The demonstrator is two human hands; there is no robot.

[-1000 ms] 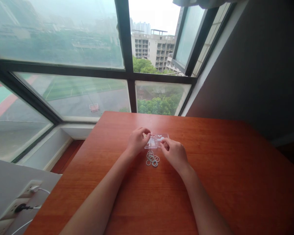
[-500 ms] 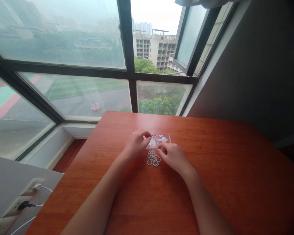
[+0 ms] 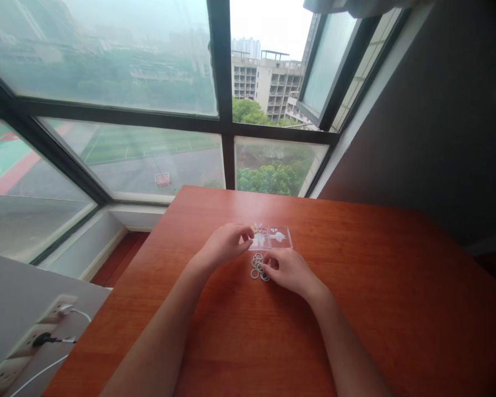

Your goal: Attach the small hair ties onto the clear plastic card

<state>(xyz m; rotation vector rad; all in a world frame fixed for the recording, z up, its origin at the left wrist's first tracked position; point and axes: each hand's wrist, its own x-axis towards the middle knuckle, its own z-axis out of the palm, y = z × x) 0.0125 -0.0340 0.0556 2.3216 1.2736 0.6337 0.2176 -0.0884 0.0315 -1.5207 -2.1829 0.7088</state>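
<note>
A loose pile of several pale grey-green rings [image 3: 255, 263] lies on the table in front of a clear plastic box [image 3: 287, 244]. My right hand [image 3: 291, 270] is at the pile's right side, thumb and forefinger pinched on a ring that is mostly hidden by the fingertips. My left hand [image 3: 229, 243] hovers at the box's left edge. Its fingers are curled with a gap to the thumb, and nothing shows between them. Small reddish and yellowish pieces [image 3: 261, 230] sit in the back left part of the box, and white shapes show in it.
The brown wooden table [image 3: 380, 286] spreads out around both arms. Beyond its far edge stands a dark-framed window [image 3: 228, 160] with a pane open at the upper right. Wall sockets [image 3: 35, 342] with plugged-in cables are at the lower left.
My right hand has come down and towards me from the box's front edge to the rings, covering some of them. My left hand has drawn slightly left. The view has shifted a little.
</note>
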